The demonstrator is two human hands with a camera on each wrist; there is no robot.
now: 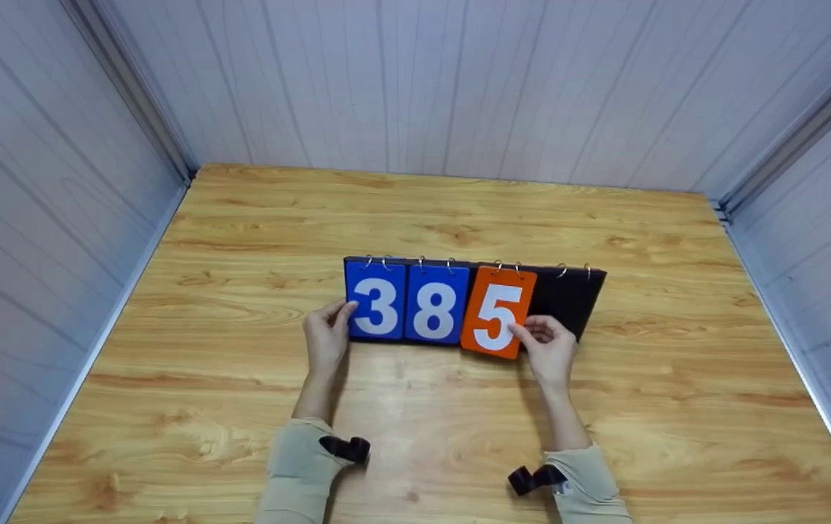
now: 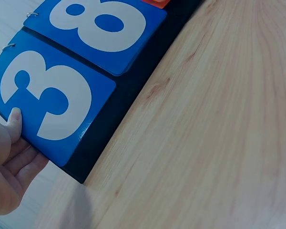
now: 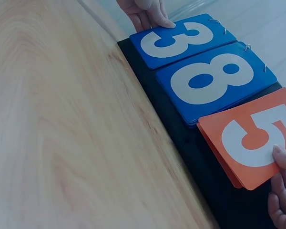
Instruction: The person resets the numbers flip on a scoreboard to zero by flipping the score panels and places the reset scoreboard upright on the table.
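A black flip scoreboard [image 1: 565,300] stands on the table with number cards on rings along its top edge. From the left it shows a blue card with a 3 [image 1: 359,273], a blue card with an 8 [image 1: 419,276] and an orange card with a 5 [image 1: 484,291]. My left hand [image 1: 326,338] grips the board's left edge, thumb on the front of the 3 card. My right hand [image 1: 552,354] pinches the orange card at its right edge, thumb over the 5. That card's lower end is lifted off the board, with another orange card [image 3: 219,157] beneath.
The scoreboard's rightmost section shows bare black with two rings [image 1: 575,271]. A wood-grain table [image 1: 430,451] lies underneath, enclosed by pale panel walls [image 1: 415,87] at the back and both sides. Each sleeve carries a black wrist camera [image 1: 359,450].
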